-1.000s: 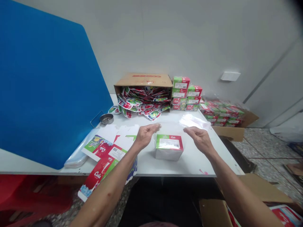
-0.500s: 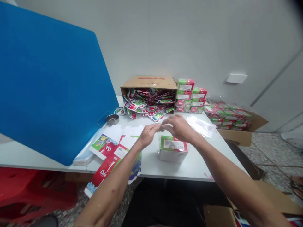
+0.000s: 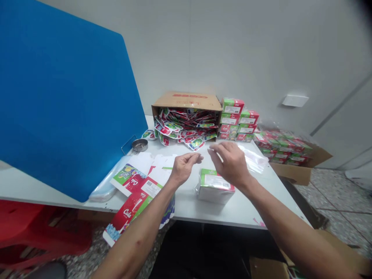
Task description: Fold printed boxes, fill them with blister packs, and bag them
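Whether the fingers of the left hand (image 3: 183, 168) pinch anything is too fine to tell, and the same goes for the right hand (image 3: 229, 164), which also hides part of a clear plastic sheet (image 3: 254, 161). The left forearm (image 3: 136, 236) and right forearm (image 3: 290, 228) both run off the bottom edge. The print on the label of the wrapped carton (image 3: 216, 182) is too small to read. Inside the open cardboard box (image 3: 186, 101), packets (image 3: 186, 130) overlap and hide 1 another, their small print unreadable. The bottom edge cuts off a lower cardboard box (image 3: 267, 269), and the left edge a red plastic seat (image 3: 37, 228). A dark blur (image 3: 363, 7) covers the top right corner.
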`<action>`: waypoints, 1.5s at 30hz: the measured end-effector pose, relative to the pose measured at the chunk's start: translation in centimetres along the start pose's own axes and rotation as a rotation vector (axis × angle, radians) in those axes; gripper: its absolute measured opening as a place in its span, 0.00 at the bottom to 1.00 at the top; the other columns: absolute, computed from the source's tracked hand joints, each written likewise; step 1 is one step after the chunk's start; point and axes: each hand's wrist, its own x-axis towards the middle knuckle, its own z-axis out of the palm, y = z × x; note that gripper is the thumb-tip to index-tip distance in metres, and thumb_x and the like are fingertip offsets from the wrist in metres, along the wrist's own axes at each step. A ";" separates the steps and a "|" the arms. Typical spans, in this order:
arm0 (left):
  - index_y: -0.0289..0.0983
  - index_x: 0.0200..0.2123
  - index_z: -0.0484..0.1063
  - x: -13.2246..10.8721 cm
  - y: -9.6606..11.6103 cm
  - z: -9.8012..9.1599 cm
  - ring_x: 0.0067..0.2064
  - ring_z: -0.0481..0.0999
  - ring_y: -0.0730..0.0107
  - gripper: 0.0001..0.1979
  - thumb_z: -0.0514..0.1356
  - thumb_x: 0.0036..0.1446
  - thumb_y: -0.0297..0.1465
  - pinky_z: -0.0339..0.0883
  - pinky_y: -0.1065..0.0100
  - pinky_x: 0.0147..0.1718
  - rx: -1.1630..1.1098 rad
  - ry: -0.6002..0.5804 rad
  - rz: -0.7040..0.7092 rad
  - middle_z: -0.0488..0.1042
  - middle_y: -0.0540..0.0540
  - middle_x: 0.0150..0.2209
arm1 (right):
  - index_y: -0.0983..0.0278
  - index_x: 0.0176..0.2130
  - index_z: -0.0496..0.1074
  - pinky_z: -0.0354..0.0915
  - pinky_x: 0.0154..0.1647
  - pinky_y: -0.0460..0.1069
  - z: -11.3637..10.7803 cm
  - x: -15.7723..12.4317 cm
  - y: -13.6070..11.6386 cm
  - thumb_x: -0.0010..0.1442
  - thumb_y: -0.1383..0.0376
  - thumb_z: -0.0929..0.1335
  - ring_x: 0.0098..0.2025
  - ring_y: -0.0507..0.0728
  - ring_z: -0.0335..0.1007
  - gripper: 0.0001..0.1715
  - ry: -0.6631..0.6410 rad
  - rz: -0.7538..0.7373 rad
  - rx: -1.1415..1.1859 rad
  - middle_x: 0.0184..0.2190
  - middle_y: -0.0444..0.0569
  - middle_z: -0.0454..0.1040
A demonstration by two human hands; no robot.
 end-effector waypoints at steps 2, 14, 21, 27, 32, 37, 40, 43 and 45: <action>0.34 0.41 0.83 -0.1 0.4 -0.1 0.42 0.83 0.59 0.16 0.66 0.59 0.41 0.77 0.59 0.48 0.019 -0.023 0.005 0.85 0.42 0.39 | 0.62 0.47 0.74 0.64 0.43 0.52 0.1 -1.2 -1.2 0.70 0.66 0.63 0.41 0.59 0.73 0.11 0.016 -0.097 0.032 0.39 0.54 0.78; 0.36 0.48 0.82 -0.5 1.4 -0.5 0.48 0.82 0.57 0.15 0.63 0.61 0.36 0.74 0.58 0.53 0.044 -0.194 0.030 0.83 0.43 0.45 | 0.63 0.38 0.74 0.61 0.40 0.51 3.0 -0.4 0.7 0.68 0.71 0.64 0.38 0.57 0.70 0.09 -0.141 -0.208 -0.119 0.36 0.52 0.78; 0.36 0.49 0.81 -0.8 0.8 0.2 0.51 0.81 0.52 0.19 0.68 0.56 0.38 0.71 0.53 0.57 0.039 -0.142 -0.012 0.83 0.41 0.49 | 0.64 0.36 0.73 0.59 0.38 0.51 3.2 -0.4 1.1 0.67 0.72 0.63 0.36 0.57 0.68 0.10 -0.188 -0.255 -0.157 0.33 0.52 0.76; 0.39 0.50 0.81 -0.6 1.9 0.5 0.51 0.81 0.51 0.17 0.63 0.60 0.38 0.74 0.57 0.53 0.160 -0.164 0.038 0.83 0.45 0.48 | 0.66 0.33 0.73 0.54 0.33 0.53 2.9 0.2 1.6 0.65 0.74 0.63 0.30 0.57 0.62 0.12 -0.183 -0.380 -0.246 0.29 0.51 0.74; 0.39 0.51 0.81 -0.7 2.5 0.4 0.50 0.82 0.51 0.18 0.63 0.60 0.37 0.75 0.58 0.50 0.219 -0.188 0.007 0.83 0.46 0.47 | 0.66 0.30 0.72 0.54 0.32 0.53 3.8 0.3 2.1 0.65 0.75 0.63 0.29 0.56 0.63 0.13 -0.180 -0.428 -0.213 0.27 0.51 0.73; 0.35 0.50 0.81 -0.8 2.1 0.2 0.48 0.83 0.51 0.21 0.67 0.56 0.39 0.73 0.55 0.53 0.197 -0.099 -0.068 0.84 0.40 0.44 | 0.64 0.35 0.73 0.63 0.33 0.51 3.4 0.9 3.2 0.66 0.66 0.64 0.33 0.57 0.71 0.10 0.096 0.125 0.257 0.32 0.53 0.77; 0.34 0.55 0.77 -0.8 1.5 -0.1 0.48 0.83 0.53 0.26 0.68 0.56 0.40 0.72 0.55 0.55 0.140 -0.057 -0.101 0.84 0.39 0.43 | 0.62 0.37 0.74 0.67 0.30 0.51 0.6 0.3 6.1 0.64 0.58 0.66 0.37 0.59 0.77 0.11 0.388 0.675 0.757 0.35 0.51 0.78; 0.34 0.54 0.77 -0.7 1.2 -0.3 0.48 0.83 0.54 0.25 0.69 0.55 0.40 0.72 0.55 0.55 0.086 -0.034 -0.119 0.84 0.39 0.44 | 0.59 0.32 0.76 0.68 0.28 0.53 -4.5 -2.8 10.4 0.59 0.55 0.71 0.45 0.63 0.79 0.10 0.482 0.852 1.024 0.38 0.53 0.79; 0.34 0.50 0.80 -0.6 1.1 -0.4 0.47 0.83 0.56 0.22 0.69 0.55 0.40 0.74 0.56 0.53 0.062 -0.018 -0.118 0.84 0.39 0.42 | 0.59 0.26 0.76 0.63 0.24 0.55 -8.8 -6.5 12.7 0.56 0.55 0.73 0.40 0.64 0.79 0.12 0.533 0.791 0.858 0.34 0.59 0.79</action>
